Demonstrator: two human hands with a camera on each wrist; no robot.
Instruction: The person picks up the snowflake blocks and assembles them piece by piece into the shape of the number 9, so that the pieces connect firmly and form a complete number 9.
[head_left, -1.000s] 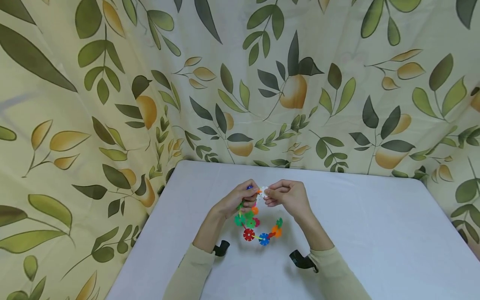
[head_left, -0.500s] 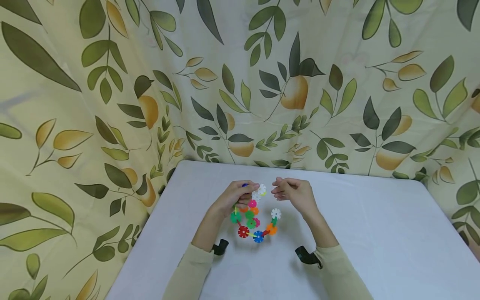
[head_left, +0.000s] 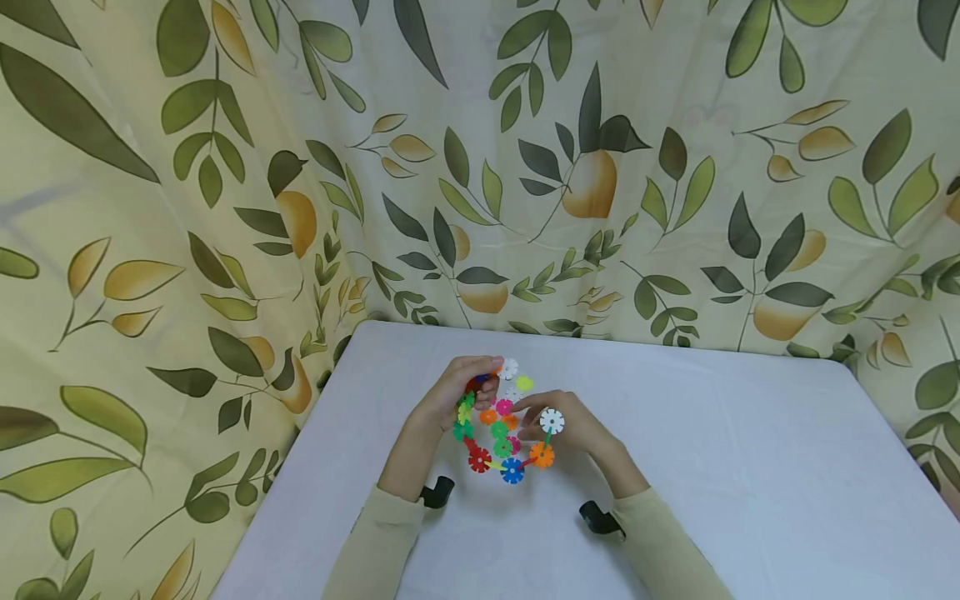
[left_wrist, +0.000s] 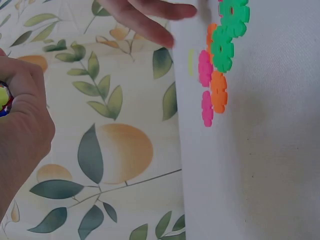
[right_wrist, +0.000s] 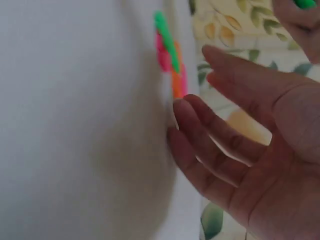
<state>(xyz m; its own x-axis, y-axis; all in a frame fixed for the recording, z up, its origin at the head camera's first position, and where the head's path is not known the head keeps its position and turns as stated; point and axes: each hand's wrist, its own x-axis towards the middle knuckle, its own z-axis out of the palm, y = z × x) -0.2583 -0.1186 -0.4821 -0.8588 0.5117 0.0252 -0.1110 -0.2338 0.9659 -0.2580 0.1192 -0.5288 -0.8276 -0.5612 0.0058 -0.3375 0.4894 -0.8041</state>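
My left hand [head_left: 450, 396] grips one part of a curved chain of notched plastic snowflake discs, among them a blue disc [head_left: 513, 471] and an orange disc [head_left: 542, 455]. A white disc [head_left: 552, 420] forms the chain's right end, in front of my right hand [head_left: 573, 421]. By the left fingertips is another white disc [head_left: 508, 368]. In the right wrist view, my right hand [right_wrist: 250, 150] has relaxed, spread fingers with nothing between them. Its fingertips are close to loose discs on the table, including a pink disc [head_left: 504, 407] and a green disc [left_wrist: 222, 48].
A yellow disc [head_left: 524, 383] lies beyond the pink one, and an orange disc [head_left: 489, 417] is to its left. The white table [head_left: 750, 467] meets a leaf-patterned curtain [head_left: 675, 208] at its back. Each wrist wears a black camera mount [head_left: 600, 518].
My right hand let go of the white disc by the left fingertips, drew back, then came down and left to the loose discs. My left hand shifted slightly left with the chain.
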